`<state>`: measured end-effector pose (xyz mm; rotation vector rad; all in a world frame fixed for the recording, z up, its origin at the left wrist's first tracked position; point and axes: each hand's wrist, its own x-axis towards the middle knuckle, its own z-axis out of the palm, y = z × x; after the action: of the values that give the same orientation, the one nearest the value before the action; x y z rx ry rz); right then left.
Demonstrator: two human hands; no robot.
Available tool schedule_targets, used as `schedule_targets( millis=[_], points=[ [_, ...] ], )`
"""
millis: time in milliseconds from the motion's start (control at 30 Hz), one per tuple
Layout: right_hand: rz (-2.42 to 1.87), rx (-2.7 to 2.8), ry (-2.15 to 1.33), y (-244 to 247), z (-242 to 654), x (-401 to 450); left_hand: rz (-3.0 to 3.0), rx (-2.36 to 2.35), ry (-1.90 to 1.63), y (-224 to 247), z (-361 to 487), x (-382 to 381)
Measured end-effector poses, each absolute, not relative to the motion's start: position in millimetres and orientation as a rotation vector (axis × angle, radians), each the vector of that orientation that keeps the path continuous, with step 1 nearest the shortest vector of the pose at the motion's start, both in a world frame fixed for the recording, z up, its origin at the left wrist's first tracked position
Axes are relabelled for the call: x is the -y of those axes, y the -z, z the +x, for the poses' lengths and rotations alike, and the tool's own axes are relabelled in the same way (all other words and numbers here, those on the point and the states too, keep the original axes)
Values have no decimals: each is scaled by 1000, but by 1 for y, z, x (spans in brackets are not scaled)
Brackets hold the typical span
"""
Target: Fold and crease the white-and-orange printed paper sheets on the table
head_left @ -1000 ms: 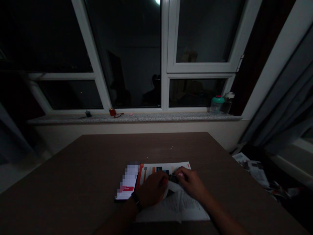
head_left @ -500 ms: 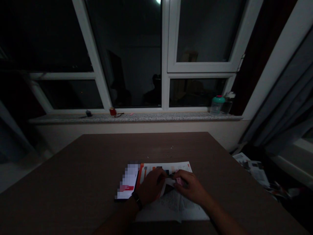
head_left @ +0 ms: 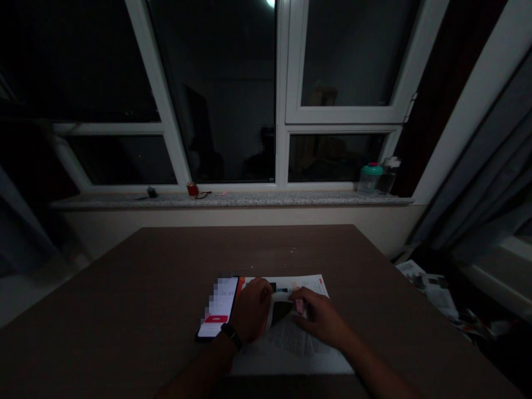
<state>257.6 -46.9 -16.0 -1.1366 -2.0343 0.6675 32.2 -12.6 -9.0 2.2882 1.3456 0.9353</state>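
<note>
My left hand [head_left: 250,313], a dark band on its wrist, rests over the left part of a printed sheet [head_left: 291,338]. Its fingers curl together near the sheet's upper left; what they hold, if anything, is hidden. Across from it, my right hand [head_left: 324,317] has a small pink piece [head_left: 300,306] between thumb and fingers. A dark picture on the sheet shows between the two hands. Under them lies a printed booklet or page [head_left: 310,281] with an orange left edge. Left of my left hand is a phone [head_left: 220,307] with its screen lit.
The brown table [head_left: 174,266] reaches to the wall below a granite sill [head_left: 257,198]. On the sill stand a teal-lidded container [head_left: 369,178], a clear bottle [head_left: 388,176] and a small red object [head_left: 192,189]. Papers [head_left: 434,288] lie beyond the table's right edge.
My hands have drawn apart: the left fingers moved left and slightly away from me, and the right shifted little. More of the sheet's dark picture shows between them.
</note>
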Motion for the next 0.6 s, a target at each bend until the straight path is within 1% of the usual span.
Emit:
schedule_targets(
  millis=[200,333,400,600],
  points=[
    [-1172,2060,-666,13,256,49,2300,-1422,-917,4,29,13],
    [-1185,2061,-677,14,255,48,2354,-1470,-1055,-5,25,12],
    [-1180,2066,-680,14,255,48,2421,-1413,-1085,-12,24,13],
    [-1174,2062,-671,18,253,45,2572,-1153,-812,-20,31,19]
  ],
)
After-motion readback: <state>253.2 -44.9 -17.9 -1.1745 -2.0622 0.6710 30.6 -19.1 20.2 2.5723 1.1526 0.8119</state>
